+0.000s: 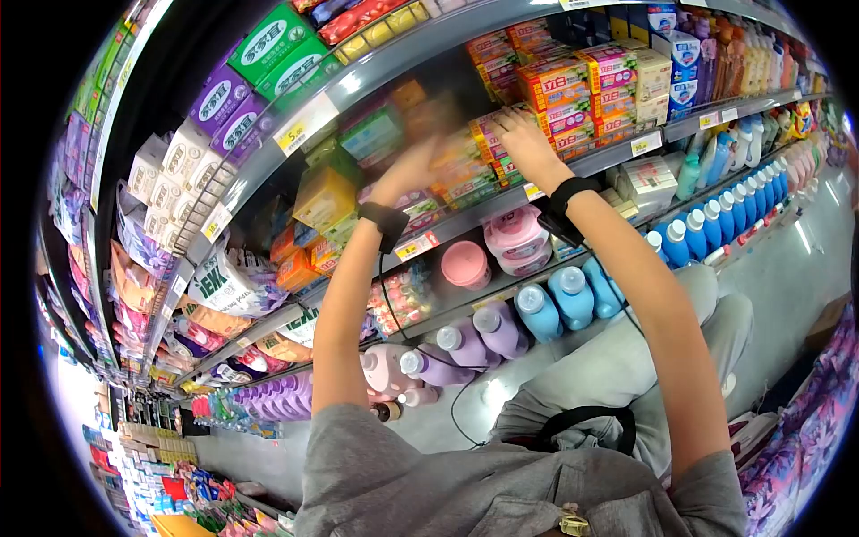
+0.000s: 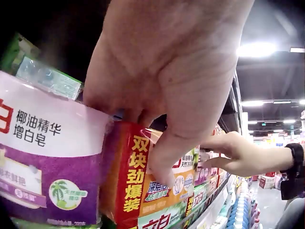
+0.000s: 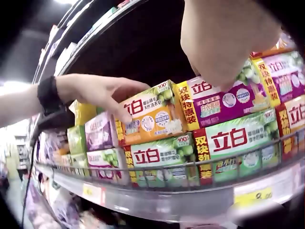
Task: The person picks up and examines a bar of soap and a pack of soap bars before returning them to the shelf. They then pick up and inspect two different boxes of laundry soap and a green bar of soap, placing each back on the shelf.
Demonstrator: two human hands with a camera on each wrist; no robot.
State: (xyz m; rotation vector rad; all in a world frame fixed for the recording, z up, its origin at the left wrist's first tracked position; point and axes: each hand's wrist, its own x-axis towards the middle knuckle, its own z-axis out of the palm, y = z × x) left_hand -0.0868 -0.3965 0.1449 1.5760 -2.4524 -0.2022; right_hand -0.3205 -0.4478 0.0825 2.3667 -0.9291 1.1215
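The orange soap pack (image 3: pixel 155 117) sits in the top layer of a two-high stack on the shelf in front of you, lying flat on a green pack (image 3: pixel 157 155), with a purple pack (image 3: pixel 224 102) touching its right end and another pack tight against its left. The packs are jammed end to end, so there is no room to either side. The free space is the dark gap overhead, between the top of the stack and the shelf above (image 3: pixel 90 45), and straight out toward you. A wire rail (image 3: pixel 200 164) runs along the front lip of the shelf. It crosses the lower layer only, and the orange pack's face stands above it. Your left hand (image 2: pixel 176 62) has the pack in a narrow pinch at its upper left corner, with the thumb pressed on the printed front and the fingers hooked over the top edge into the gap. Your right hand (image 2: pixel 238 155) is further right along the same row, its fingers stretched nearly straight and their tips at the fronts of the packs by the purple one. Below the shelf lip hangs a yellow price tag (image 3: pixel 252 195).
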